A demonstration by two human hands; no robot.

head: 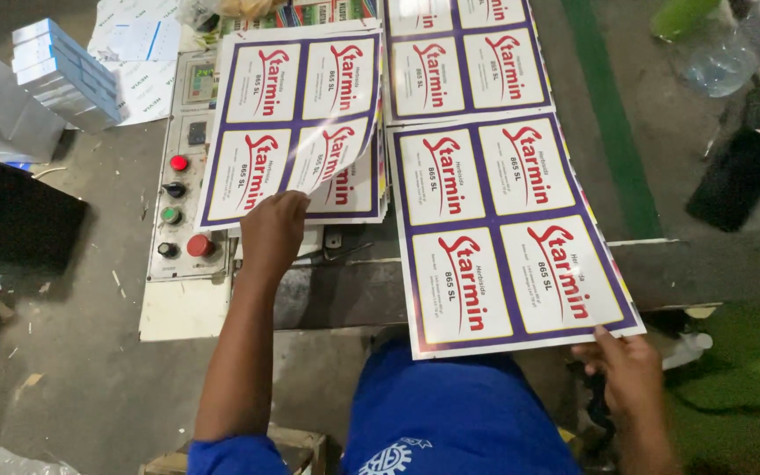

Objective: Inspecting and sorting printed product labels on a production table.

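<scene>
Pinching the near corner of a label sheet (507, 233), the right hand (631, 369) steadies it; the left hand (272, 230) peels up the top sheet's (296, 114) corner from a stack just beyond. Lifting slowly, one sheet only, should prevent creasing. Control panel (182, 189) lies left.

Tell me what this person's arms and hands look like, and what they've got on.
Both hands, the left hand and the right hand, are bare, with no gloves, rings or watch in view. The left forearm is uncovered up to a short blue sleeve. The blue garment bears a white cog-shaped emblem.
</scene>
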